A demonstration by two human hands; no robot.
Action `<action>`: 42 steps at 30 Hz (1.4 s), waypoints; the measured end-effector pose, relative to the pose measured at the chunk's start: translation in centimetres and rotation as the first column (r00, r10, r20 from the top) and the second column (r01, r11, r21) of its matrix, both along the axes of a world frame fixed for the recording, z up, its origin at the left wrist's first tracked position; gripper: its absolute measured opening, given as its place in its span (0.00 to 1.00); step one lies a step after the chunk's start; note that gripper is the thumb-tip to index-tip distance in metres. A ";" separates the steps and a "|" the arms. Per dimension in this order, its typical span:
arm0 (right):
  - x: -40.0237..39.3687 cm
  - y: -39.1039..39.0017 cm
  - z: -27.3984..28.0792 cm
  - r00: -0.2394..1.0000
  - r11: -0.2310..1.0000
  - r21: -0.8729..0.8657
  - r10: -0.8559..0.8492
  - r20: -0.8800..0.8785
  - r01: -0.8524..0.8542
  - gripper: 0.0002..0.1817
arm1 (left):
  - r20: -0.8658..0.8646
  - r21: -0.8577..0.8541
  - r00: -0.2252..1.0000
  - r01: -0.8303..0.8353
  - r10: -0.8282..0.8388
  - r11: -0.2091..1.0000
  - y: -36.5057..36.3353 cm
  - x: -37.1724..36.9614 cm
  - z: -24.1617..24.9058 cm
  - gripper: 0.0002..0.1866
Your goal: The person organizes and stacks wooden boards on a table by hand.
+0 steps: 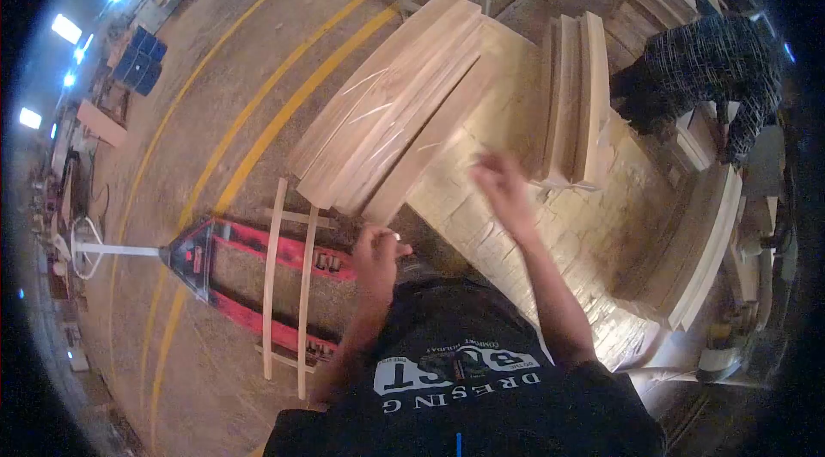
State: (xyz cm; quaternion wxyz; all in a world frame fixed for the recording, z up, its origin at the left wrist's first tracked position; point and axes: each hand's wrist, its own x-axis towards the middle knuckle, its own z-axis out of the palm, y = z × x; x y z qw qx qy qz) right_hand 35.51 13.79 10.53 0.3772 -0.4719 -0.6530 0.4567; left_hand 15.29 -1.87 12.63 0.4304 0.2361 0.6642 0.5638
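My left hand (375,256) is near the lower end of a stack of long, pale wooden boards (391,100). Its fingers are curled, with a small whitish spot at the fingertips that I cannot make out. Blurred by motion, my right hand (505,190) is raised over the light, patchy work surface (464,190), between that stack and a second group of upright boards (574,100). Whether its fingers are open or closed does not show. Thin white streaks run across the near stack's boards.
A red pallet truck (232,306) stands at left with two wooden strips (273,285) across it. On the right another person (700,70) in a patterned top bends over boards. Curved boards (700,255) lie at the surface's right edge. Yellow lines (284,104) mark the floor.
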 end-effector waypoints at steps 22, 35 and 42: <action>-2.1 0.0 5.9 0.771 0.826 -0.545 -0.438 -0.463 0.142 0.46 | -0.785 0.262 0.609 0.493 -0.114 0.830 4.9 5.0 4.9 0.08; 3.9 2.4 10.3 0.846 0.901 -0.282 -0.414 -0.335 0.330 0.42 | -0.699 0.293 0.714 0.244 0.033 0.924 8.6 0.2 5.7 0.07; 12.1 7.0 10.3 0.908 0.886 0.201 -0.416 -0.053 0.418 0.38 | -0.594 0.172 0.795 0.275 -0.123 0.946 4.5 1.3 1.2 0.06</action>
